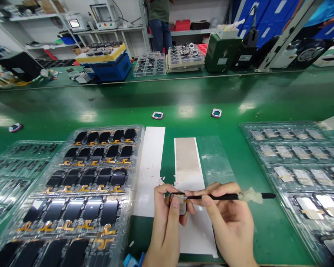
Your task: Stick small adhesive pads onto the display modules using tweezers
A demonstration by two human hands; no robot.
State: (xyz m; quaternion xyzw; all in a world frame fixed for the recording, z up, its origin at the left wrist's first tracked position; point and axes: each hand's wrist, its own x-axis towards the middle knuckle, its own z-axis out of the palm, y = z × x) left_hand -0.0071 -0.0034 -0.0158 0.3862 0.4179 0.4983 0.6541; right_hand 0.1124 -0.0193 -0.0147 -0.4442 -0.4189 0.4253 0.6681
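The small screen (pixel 178 204) sits low in the middle of the frame. Far left is a plastic tray of black screens (pixel 136 148). The left hand (pixel 163 230) is clamped on the screen, above a white sheet (pixel 197 237). The right hand (pixel 228 226) is clamped on a black stick (pixel 219 197) with a fluffy wad (pixel 250 195), its end touching the screen. Far right is a tray of pale screens (pixel 256 128).

Two hands (pixel 167 228), one black stick (pixel 217 197), one small panel (pixel 178 204), three pink-framed parts (pixel 157 115)
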